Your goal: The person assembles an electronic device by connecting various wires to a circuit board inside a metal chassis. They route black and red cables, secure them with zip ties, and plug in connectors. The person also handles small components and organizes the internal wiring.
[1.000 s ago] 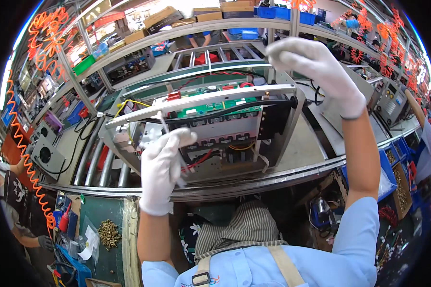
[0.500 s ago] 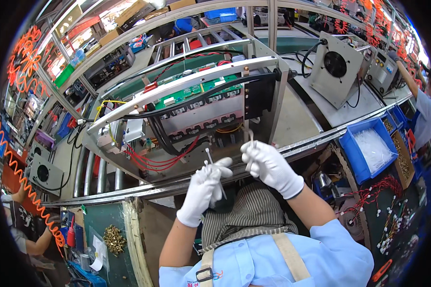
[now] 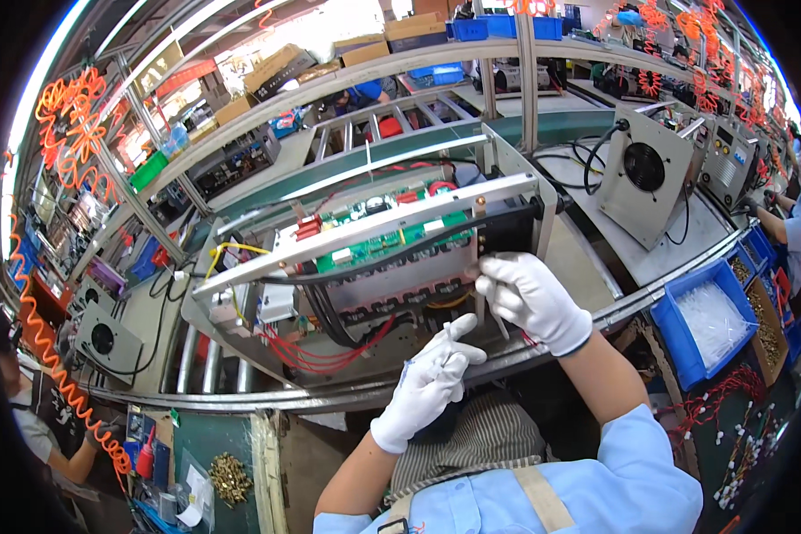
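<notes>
My left hand [image 3: 425, 384], in a white glove, is closed on thin white cable ties [image 3: 446, 331]. It is in front of the machine, over my striped apron [image 3: 472, 438]. My gloved right hand [image 3: 543, 304] is raised at the lower right corner of the open machine frame [image 3: 392, 214], fingers pinched. The end of a white cable tie [image 3: 504, 328] hangs below its fingers. Inside the frame are a green circuit board [image 3: 374, 238], thick black cables [image 3: 323, 311] and red wires [image 3: 329, 360]. My right fingertips hide what they touch beside the black cable.
A blue bin [image 3: 707, 356] of white strips stands at right, next to trays of small brass parts [image 3: 768, 329]. Brass fittings [image 3: 230, 479] lie on the green bench at left. Another machine with a fan [image 3: 643, 169] stands farther right. A person [image 3: 44, 427] works at far left.
My right hand has reached forward and right, up to the machine's lower right corner. The left hand has shifted right, still closed on the cable ties. The whole view has tilted upward.
</notes>
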`<state>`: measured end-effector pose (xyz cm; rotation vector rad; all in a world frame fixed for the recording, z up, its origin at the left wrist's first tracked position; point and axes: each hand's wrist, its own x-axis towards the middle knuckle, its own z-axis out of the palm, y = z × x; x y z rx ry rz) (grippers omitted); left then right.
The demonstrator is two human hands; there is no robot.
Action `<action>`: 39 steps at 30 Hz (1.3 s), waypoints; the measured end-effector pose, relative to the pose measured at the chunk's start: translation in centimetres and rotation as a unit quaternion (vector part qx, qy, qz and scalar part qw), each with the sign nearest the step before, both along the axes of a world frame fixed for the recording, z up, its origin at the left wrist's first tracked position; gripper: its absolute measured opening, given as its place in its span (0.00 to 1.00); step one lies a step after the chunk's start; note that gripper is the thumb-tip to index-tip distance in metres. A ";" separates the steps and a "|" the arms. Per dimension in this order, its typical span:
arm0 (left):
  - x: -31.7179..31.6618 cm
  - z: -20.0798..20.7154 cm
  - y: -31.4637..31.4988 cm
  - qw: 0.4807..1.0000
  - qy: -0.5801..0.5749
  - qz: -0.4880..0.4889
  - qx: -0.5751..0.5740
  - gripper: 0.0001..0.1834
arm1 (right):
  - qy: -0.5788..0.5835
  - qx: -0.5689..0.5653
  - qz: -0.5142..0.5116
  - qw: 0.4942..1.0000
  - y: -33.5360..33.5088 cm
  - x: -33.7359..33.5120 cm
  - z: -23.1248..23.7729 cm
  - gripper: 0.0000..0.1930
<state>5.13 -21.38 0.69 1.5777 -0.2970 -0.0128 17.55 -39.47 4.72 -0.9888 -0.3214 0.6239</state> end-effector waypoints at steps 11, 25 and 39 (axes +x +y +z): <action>4.4 -1.5 -2.8 0.977 0.167 -0.131 -0.031 0.10 | -0.110 -0.148 0.220 0.958 -2.0 1.9 2.5 0.25; -5.7 8.1 3.7 0.995 0.046 -0.070 -0.045 0.22 | -0.662 -0.086 0.104 0.738 1.0 -2.5 4.0 0.18; -0.4 15.2 6.9 0.756 -0.342 0.265 0.492 0.11 | -0.507 -0.390 -0.205 0.741 3.4 -0.9 4.7 0.17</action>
